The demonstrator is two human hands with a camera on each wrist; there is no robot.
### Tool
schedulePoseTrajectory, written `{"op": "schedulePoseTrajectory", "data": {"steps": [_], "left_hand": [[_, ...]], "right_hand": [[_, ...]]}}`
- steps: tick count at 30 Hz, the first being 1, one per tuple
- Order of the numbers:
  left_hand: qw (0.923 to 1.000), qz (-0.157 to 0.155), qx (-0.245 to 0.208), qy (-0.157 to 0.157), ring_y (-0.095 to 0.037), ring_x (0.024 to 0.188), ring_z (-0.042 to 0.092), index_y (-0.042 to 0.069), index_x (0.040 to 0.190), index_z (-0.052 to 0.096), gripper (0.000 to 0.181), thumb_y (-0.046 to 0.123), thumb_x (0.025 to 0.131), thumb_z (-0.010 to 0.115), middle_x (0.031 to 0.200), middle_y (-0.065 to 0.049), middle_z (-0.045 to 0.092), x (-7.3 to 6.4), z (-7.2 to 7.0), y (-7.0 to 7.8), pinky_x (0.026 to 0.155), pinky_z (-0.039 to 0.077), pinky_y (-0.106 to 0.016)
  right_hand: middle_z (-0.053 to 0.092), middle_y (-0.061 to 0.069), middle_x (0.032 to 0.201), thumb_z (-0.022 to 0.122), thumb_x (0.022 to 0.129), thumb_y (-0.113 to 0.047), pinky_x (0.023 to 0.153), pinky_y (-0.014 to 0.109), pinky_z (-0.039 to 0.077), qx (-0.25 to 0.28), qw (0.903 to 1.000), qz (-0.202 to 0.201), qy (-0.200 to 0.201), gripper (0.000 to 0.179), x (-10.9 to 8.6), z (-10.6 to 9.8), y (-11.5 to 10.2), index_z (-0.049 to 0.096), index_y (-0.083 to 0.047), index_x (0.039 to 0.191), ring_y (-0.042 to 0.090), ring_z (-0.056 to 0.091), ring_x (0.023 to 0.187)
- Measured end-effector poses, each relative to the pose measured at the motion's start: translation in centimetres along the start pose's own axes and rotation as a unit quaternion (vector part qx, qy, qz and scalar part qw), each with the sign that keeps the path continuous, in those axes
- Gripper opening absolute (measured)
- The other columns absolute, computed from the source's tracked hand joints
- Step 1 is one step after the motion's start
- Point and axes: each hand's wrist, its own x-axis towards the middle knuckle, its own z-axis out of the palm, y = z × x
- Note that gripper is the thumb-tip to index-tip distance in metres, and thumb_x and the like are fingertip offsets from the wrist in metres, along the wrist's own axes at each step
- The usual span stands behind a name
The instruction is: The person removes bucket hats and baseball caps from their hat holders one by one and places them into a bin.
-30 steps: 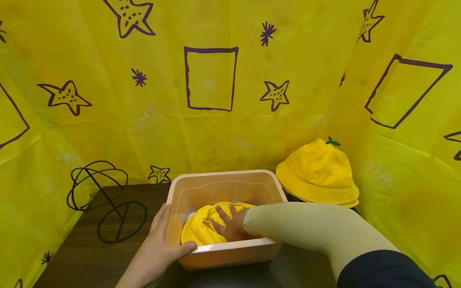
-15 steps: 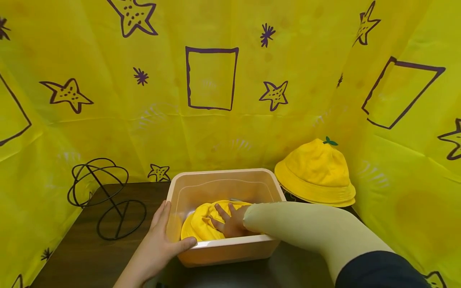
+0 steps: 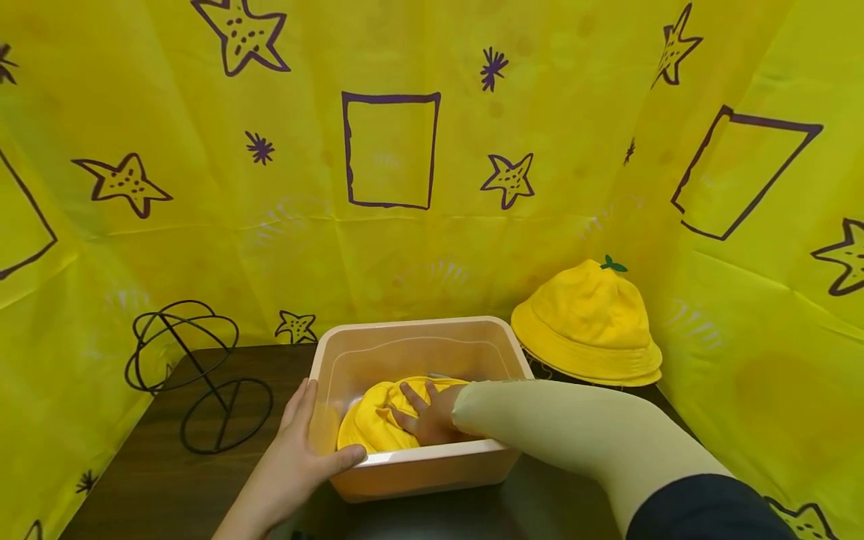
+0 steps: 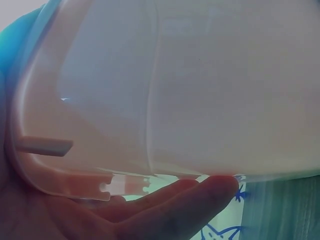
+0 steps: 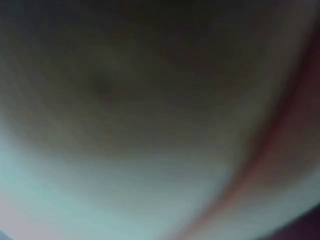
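Note:
A peach plastic bin (image 3: 439,452) stands in front of me, with a crumpled yellow fabric hat (image 3: 375,421) lying inside it. My left hand (image 3: 294,459) grips the bin's near left corner, thumb over the front rim and fingers along the left side. In the left wrist view, the fingers (image 4: 175,210) lie against the outside of the bin wall (image 4: 210,100). Reaching over the front rim, my right hand (image 3: 432,417) presses down on the hat with its fingers spread. The right wrist view is blurred and dark.
A second yellow hat (image 3: 594,322) with a green sprout on top sits right of the bin. On the left of the dark wooden table (image 3: 135,457) is a black wire stand (image 3: 214,390). Yellow cloth walls (image 3: 391,255) enclose the back and sides.
The head view shifts slightly. Both hands, the bin and the hats keep their places.

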Motion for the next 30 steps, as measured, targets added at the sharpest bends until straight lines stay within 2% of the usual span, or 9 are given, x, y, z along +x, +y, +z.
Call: {"op": "schedulePoseTrajectory", "data": {"steps": [3, 7, 10, 13, 15, 19, 25, 27, 30], "left_hand": [[1.0, 0.003, 0.004, 0.0, -0.051, 0.14, 0.022, 0.006, 0.159, -0.004, 0.125, 0.054, 0.08, 0.08, 0.164, -0.018, -0.005, 0.0, 0.0, 0.0, 0.103, 0.029, -0.068], [0.9999, 0.011, 0.011, 0.002, -0.05, 0.141, 0.022, 0.004, 0.159, -0.004, 0.125, 0.053, 0.08, 0.08, 0.164, -0.019, -0.005, 0.0, -0.2, 0.0, 0.104, 0.028, -0.068], [0.9999, 0.006, 0.014, -0.002, -0.051, 0.141, 0.02, 0.005, 0.159, -0.006, 0.125, 0.053, 0.081, 0.079, 0.164, -0.019, -0.006, 0.0, -0.4, 0.1, 0.103, 0.028, -0.069], [0.9999, -0.002, 0.013, -0.009, -0.052, 0.141, 0.019, 0.007, 0.159, -0.008, 0.125, 0.054, 0.081, 0.078, 0.164, -0.018, -0.007, 0.0, -0.3, 0.2, 0.102, 0.028, -0.07], [0.9999, -0.005, 0.012, -0.012, -0.052, 0.141, 0.019, 0.007, 0.159, -0.008, 0.125, 0.054, 0.081, 0.078, 0.164, -0.019, -0.007, 0.0, -0.3, 0.2, 0.102, 0.028, -0.07], [0.9998, -0.003, 0.015, -0.009, -0.052, 0.14, 0.02, 0.006, 0.159, -0.008, 0.124, 0.053, 0.082, 0.078, 0.164, -0.019, -0.007, 0.0, -0.3, 0.2, 0.102, 0.027, -0.071], [0.9997, -0.003, 0.022, -0.006, -0.052, 0.141, 0.019, 0.009, 0.159, -0.008, 0.125, 0.054, 0.081, 0.078, 0.164, -0.018, -0.007, 0.0, -0.3, 0.2, 0.102, 0.026, -0.071], [0.9997, -0.006, 0.02, -0.009, -0.052, 0.141, 0.019, 0.009, 0.159, -0.008, 0.125, 0.054, 0.081, 0.078, 0.164, -0.018, -0.007, 0.0, -0.2, 0.2, 0.103, 0.026, -0.071], [0.9997, -0.007, 0.02, -0.009, -0.051, 0.141, 0.019, 0.008, 0.159, -0.008, 0.124, 0.054, 0.082, 0.078, 0.164, -0.018, -0.007, 0.0, -0.1, 0.3, 0.103, 0.026, -0.071]], "right_hand": [[-0.006, -0.008, 0.166, 0.058, 0.092, -0.059, 0.103, 0.068, 0.03, -0.012, 0.9998, -0.017, -0.004, 0.08, 0.4, -0.4, 0.3, 0.007, -0.058, 0.154, 0.032, 0.018, 0.148], [0.004, -0.006, 0.166, 0.076, 0.084, -0.043, 0.105, 0.05, 0.036, 0.013, 0.9978, -0.065, -0.005, 0.09, 0.3, -2.4, 1.3, 0.02, -0.058, 0.153, 0.025, 0.032, 0.141], [0.008, -0.002, 0.166, 0.08, 0.082, -0.041, 0.111, 0.044, 0.029, 0.047, 0.9933, -0.106, -0.001, 0.085, -0.7, -4.0, 2.6, 0.032, -0.053, 0.151, 0.023, 0.028, 0.143], [0.012, 0.002, 0.165, 0.077, 0.085, -0.044, 0.116, 0.045, 0.018, 0.065, 0.9869, -0.147, 0.017, 0.078, -2.1, -4.9, 3.9, 0.038, -0.047, 0.152, 0.024, 0.017, 0.148], [0.017, 0.004, 0.164, 0.075, 0.087, -0.042, 0.116, 0.045, 0.018, 0.079, 0.9805, -0.177, 0.035, 0.074, -3.2, -5.2, 4.7, 0.041, -0.041, 0.152, 0.024, 0.016, 0.148], [0.022, 0.006, 0.163, 0.071, 0.092, -0.038, 0.116, 0.044, 0.02, 0.119, 0.9625, -0.227, 0.09, 0.068, -5.6, -5.2, 6.1, 0.044, -0.029, 0.153, 0.025, 0.02, 0.147], [0.024, 0.005, 0.162, 0.069, 0.094, -0.04, 0.114, 0.046, 0.025, 0.198, 0.9297, -0.253, 0.179, 0.068, -8.9, -4.9, 8.6, 0.043, -0.02, 0.154, 0.026, 0.021, 0.147], [0.026, 0.005, 0.162, 0.069, 0.094, -0.041, 0.113, 0.048, 0.026, 0.218, 0.9192, -0.244, 0.218, 0.07, -9.9, -4.7, 9.4, 0.042, -0.02, 0.154, 0.026, 0.023, 0.147], [0.027, 0.006, 0.161, 0.07, 0.094, -0.04, 0.109, 0.054, 0.032, 0.259, 0.8975, -0.219, 0.282, 0.071, -11.4, -4.4, 10.8, 0.04, -0.018, 0.155, 0.028, 0.027, 0.145]]}}
